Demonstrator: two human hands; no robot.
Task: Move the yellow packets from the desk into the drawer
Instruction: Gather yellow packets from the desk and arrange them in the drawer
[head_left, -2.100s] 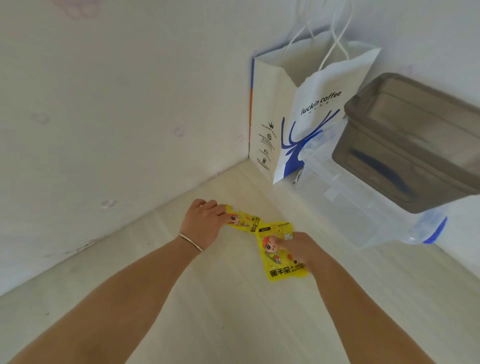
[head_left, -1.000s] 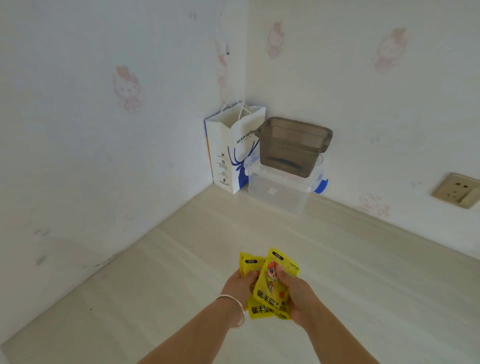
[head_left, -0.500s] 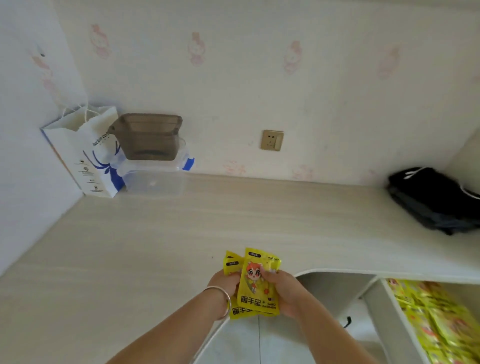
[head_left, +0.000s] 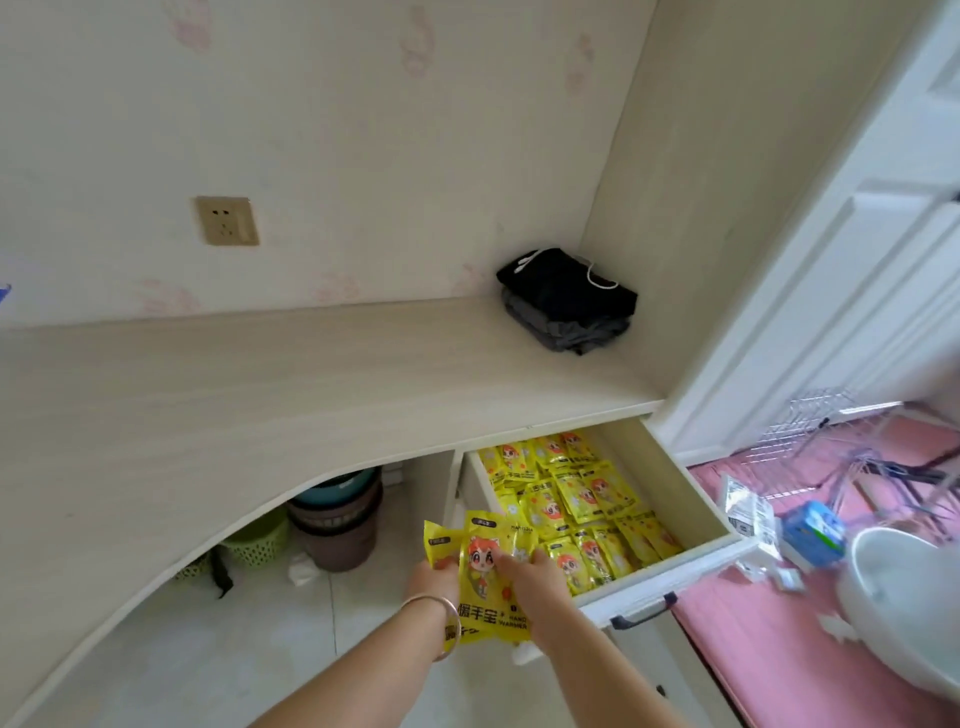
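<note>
I hold a small bunch of yellow packets (head_left: 480, 577) with a cartoon face in both hands, just left of the open drawer. My left hand (head_left: 434, 582), with a bracelet on the wrist, grips them from behind. My right hand (head_left: 535, 582) pinches the front packet. The white drawer (head_left: 691, 499) is pulled out under the desk's right end and is filled with several more yellow packets (head_left: 571, 493). The pale wooden desk (head_left: 260, 395) runs across the view above it.
Folded dark clothes (head_left: 569, 301) lie at the desk's back right corner. Bins and baskets (head_left: 332, 514) stand under the desk. A wall socket (head_left: 227, 220) is above. To the right are a pink mat (head_left: 769, 639), a white basin (head_left: 904, 597) and a wire rack (head_left: 810, 421).
I picked the packets up from the desk's left corner with both hands, drew them in, and turned right. The open drawer full of packets is now beside my hands.
</note>
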